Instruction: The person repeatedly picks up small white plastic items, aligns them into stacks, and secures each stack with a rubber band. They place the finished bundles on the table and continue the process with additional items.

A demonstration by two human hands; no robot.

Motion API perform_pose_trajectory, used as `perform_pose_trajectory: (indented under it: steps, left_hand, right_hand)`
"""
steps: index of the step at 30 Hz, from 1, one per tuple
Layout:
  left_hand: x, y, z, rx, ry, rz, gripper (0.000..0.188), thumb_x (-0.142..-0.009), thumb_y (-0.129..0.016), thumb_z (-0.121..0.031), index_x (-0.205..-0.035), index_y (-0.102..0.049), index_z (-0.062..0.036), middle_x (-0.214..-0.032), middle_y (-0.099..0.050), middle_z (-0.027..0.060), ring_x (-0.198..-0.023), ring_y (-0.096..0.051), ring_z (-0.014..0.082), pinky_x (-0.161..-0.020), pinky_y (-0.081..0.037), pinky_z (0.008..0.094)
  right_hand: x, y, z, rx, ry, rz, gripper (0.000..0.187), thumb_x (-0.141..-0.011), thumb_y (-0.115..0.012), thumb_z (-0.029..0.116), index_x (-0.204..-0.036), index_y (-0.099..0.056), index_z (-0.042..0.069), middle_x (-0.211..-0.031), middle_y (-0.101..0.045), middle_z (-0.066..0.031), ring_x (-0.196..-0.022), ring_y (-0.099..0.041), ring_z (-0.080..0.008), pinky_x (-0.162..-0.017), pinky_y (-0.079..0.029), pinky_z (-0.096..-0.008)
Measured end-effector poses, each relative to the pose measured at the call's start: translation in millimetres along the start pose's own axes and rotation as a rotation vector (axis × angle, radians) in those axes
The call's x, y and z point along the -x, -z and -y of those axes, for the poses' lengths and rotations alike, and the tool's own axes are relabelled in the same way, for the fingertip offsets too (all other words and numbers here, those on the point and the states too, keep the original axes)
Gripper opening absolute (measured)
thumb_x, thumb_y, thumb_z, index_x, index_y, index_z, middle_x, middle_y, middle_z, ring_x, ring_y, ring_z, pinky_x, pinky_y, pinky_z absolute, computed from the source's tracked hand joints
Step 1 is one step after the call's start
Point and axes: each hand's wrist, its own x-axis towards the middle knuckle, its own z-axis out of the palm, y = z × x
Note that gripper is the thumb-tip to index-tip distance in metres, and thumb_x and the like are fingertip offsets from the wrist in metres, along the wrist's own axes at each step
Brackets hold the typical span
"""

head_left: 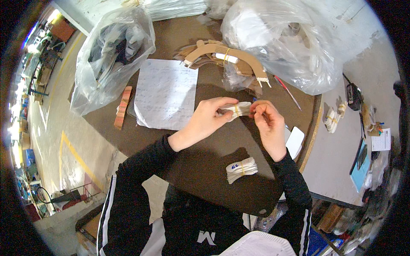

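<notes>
My left hand (204,121) is closed around a small bundle of white strips (240,109), with thumb and fingers on its left end. A yellowish rubber band seems to run around the bundle. At its right end, my right hand (270,127) has its fingers curled and pinched together; what they hold, if anything, is too small to make out. Nearer to me on the brown tabletop (200,164) lies a second bundle of white strips (242,170), bound by a rubber band and marked in blue ink.
A handwritten sheet (164,96) and a reddish striped strip (123,107) lie left. Beyond my hands are curved cardboard pieces (230,53), flanked by plastic bags (113,55). A red pen (288,93) and a white card (295,142) lie right; a grey table (329,158) adjoins.
</notes>
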Motion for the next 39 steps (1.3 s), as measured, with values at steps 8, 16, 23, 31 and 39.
perform_pose_trajectory:
  steps: [8, 16, 23, 31, 39]
  left_hand:
    - [7, -17, 2, -0.119, -0.212, -0.015, 0.040, -0.079, -0.071, -0.011, -0.115, -0.057, -0.0018, -0.106, -0.061, 0.0148, -0.096, -0.065, 0.0248, -0.073, -0.057, 0.0321]
    - [15, -28, 5, 0.023, -0.031, -0.046, 0.061, -0.072, -0.074, -0.012, -0.125, -0.046, 0.0020, -0.106, -0.057, 0.0168, -0.097, -0.060, 0.0257, -0.083, -0.050, 0.0362]
    - [16, -24, 3, 0.016, -0.015, 0.027, 0.063, -0.071, -0.072, -0.013, -0.126, -0.044, 0.0031, -0.111, -0.052, 0.0208, -0.101, -0.057, 0.0325, -0.088, -0.047, 0.0366]
    - [20, -24, -9, 0.047, 0.008, 0.066, 0.063, -0.075, -0.068, -0.006, -0.130, -0.038, -0.0023, -0.120, -0.053, 0.0198, -0.111, -0.057, 0.0371, -0.092, -0.047, 0.0398]
    - [21, -24, -6, -0.196, -0.248, -0.055, 0.063, -0.077, -0.064, 0.000, -0.132, -0.033, -0.0041, -0.114, -0.057, 0.0250, -0.108, -0.058, 0.0430, -0.091, -0.048, 0.0452]
  right_hand:
    - [9, -11, 18, 0.557, 0.135, -0.021, 0.016, -0.077, -0.073, 0.005, -0.087, -0.061, 0.000, -0.090, -0.056, -0.0126, -0.081, -0.060, -0.0288, -0.071, -0.048, -0.0368]
    - [16, -18, 22, 0.634, 0.145, -0.044, 0.015, -0.073, -0.074, 0.001, -0.085, -0.064, -0.001, -0.092, -0.050, -0.0114, -0.080, -0.057, -0.0266, -0.072, -0.047, -0.0355]
    - [15, -19, 26, 0.639, 0.209, 0.032, 0.015, -0.072, -0.072, -0.003, -0.085, -0.064, -0.004, -0.100, -0.053, -0.0124, -0.087, -0.058, -0.0270, -0.076, -0.049, -0.0346]
    - [15, -19, 23, 0.601, 0.217, 0.143, 0.017, -0.072, -0.068, -0.004, -0.087, -0.059, -0.003, -0.103, -0.051, -0.0147, -0.094, -0.055, -0.0298, -0.081, -0.047, -0.0356]
    - [11, -12, 16, 0.330, 0.135, 0.279, 0.013, -0.072, -0.061, -0.004, -0.082, -0.053, 0.002, -0.102, -0.045, -0.0121, -0.097, -0.048, -0.0261, -0.086, -0.041, -0.0325]
